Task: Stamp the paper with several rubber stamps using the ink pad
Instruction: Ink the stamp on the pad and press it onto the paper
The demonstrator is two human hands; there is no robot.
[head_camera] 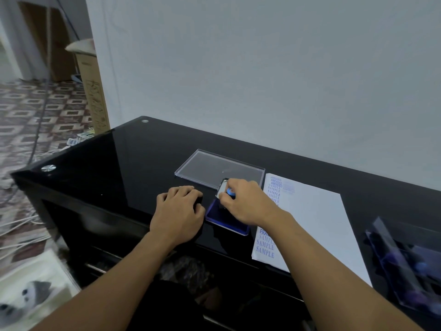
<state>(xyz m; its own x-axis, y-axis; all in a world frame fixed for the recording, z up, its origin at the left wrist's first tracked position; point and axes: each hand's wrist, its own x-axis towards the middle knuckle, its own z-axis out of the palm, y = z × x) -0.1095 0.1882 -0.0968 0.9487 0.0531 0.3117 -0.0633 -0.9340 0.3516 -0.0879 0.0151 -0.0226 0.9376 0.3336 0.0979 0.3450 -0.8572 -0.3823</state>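
Observation:
My right hand (245, 201) grips a rubber stamp (225, 189) with a blue knob and holds it down on the blue ink pad (214, 213) near the front of the black glass table (119, 163). My left hand (179, 209) rests just left of the pad, its fingers curled over a dark object that is mostly hidden. To the right of the pad lies the white paper (317, 223), which carries blue prints reading AMENDED and SAMPLE along its left edge.
The ink pad's clear plastic lid (219, 168) lies behind the pad. A clear box (405, 263) with more stamps stands at the table's right edge. A wall rises behind the table. Cables and a cardboard box are on the floor to the left.

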